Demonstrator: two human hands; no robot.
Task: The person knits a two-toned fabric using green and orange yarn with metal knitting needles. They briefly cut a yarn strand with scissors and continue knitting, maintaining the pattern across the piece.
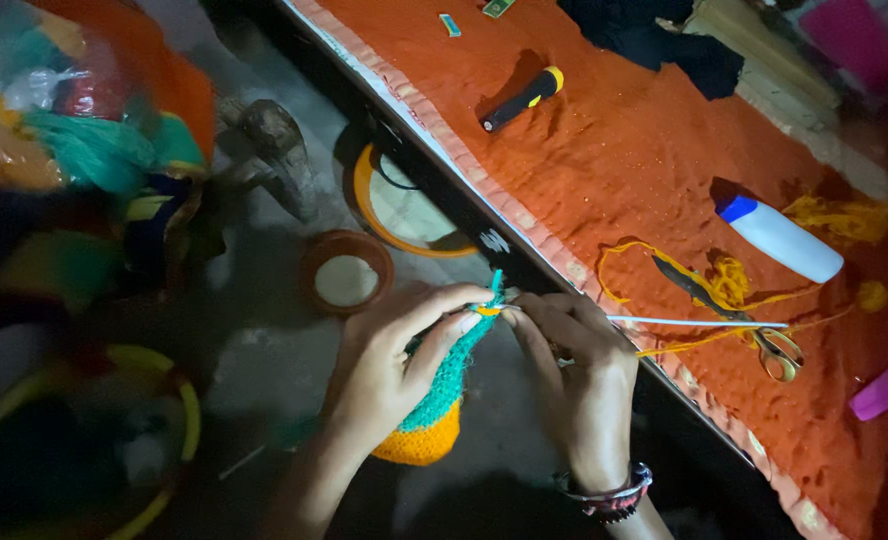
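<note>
L hand is gripping the teal-and-orange crochet piece, just off the near edge of the orange-covered worktop. Its long axis is running upper right to lower left, teal tip pointing up, orange end down. R hand is pinching a thin white hook, shaft lying approx. horizontal, pointing right over the worktop edge. Hook tip is hidden betw. fingers. Scissors and yellow yarn are lying beside it.

Dim light overall, brighter up and right of the grip on an orange cloth spread over a dark-edged low surface. Below and left, a grey, stained floor. Far left, in shadow, a heap of bright yarn bundles.
</note>
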